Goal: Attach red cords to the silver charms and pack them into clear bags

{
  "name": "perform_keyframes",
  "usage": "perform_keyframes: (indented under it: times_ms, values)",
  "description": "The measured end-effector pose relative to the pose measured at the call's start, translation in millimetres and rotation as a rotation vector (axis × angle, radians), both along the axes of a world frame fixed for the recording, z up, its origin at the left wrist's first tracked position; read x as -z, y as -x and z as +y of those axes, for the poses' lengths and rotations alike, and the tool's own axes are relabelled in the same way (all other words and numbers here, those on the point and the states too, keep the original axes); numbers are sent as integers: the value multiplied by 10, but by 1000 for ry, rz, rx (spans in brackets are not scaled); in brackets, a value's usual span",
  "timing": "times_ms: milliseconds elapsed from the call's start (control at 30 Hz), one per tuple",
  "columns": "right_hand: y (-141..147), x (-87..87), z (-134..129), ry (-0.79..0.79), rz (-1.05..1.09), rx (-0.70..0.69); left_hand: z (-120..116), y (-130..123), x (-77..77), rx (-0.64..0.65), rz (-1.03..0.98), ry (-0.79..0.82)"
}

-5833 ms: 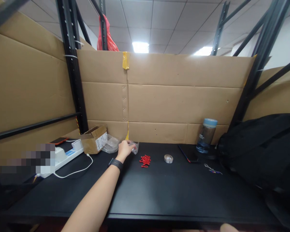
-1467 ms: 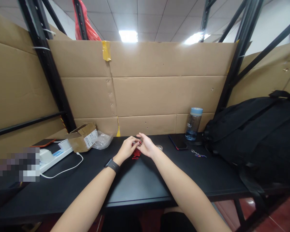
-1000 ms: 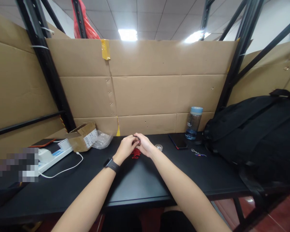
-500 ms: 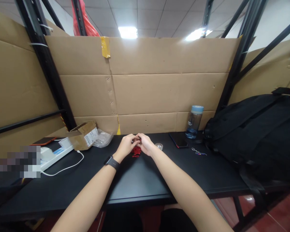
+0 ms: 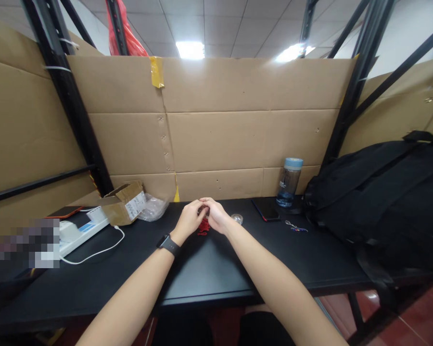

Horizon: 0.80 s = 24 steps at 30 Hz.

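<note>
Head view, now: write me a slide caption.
Left hand and right hand meet, partly hiding small red pieces on a black table.

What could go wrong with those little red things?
The left hand and right hand meet close by the red pieces, so a bump might scatter them. The hands partly hide the pile, so a piece could be missed. The clear roll, near the right wrist, might get nudged.
</note>
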State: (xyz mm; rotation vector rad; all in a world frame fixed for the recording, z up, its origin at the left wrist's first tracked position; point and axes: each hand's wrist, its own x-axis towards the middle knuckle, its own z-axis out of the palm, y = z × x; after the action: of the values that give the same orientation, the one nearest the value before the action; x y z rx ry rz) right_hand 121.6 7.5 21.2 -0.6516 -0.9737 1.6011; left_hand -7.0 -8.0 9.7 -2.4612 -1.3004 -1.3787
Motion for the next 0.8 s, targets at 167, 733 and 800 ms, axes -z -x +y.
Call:
perform_keyframes:
  times_ms: [167,733,800]
  values:
    - [-73,-11,5,-83,-116,-105,1,39,-27,-62,6,-6]
    - [-1537,-204,415,-589,-1465,18,51,204,19,-147,355,298]
    - [-1613,-183,449,-557,-1474,-18,57,196,37,-149,346,305]
